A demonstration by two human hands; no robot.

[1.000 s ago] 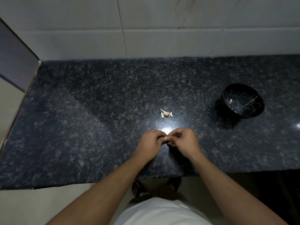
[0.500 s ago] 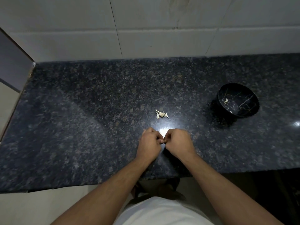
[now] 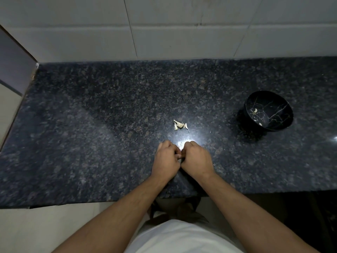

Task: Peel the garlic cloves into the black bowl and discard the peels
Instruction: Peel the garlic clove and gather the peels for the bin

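My left hand (image 3: 166,158) and my right hand (image 3: 196,158) are pressed together over the near middle of the dark granite counter (image 3: 91,134), fingers curled inward. Between their fingertips they pinch a small garlic clove (image 3: 180,157), almost wholly hidden by the fingers. A little pile of pale garlic peels (image 3: 179,125) lies on the counter just beyond the hands. The black bowl (image 3: 269,111) with thin gold veins stands at the right, holding two peeled cloves.
A white tiled wall runs along the counter's back edge. At the far left the counter ends against a grey panel. The counter's front edge lies just under my forearms, with floor below.
My hands have drawn closer together and slightly toward me, knuckles now almost touching. The peels and bowl stay where they were.
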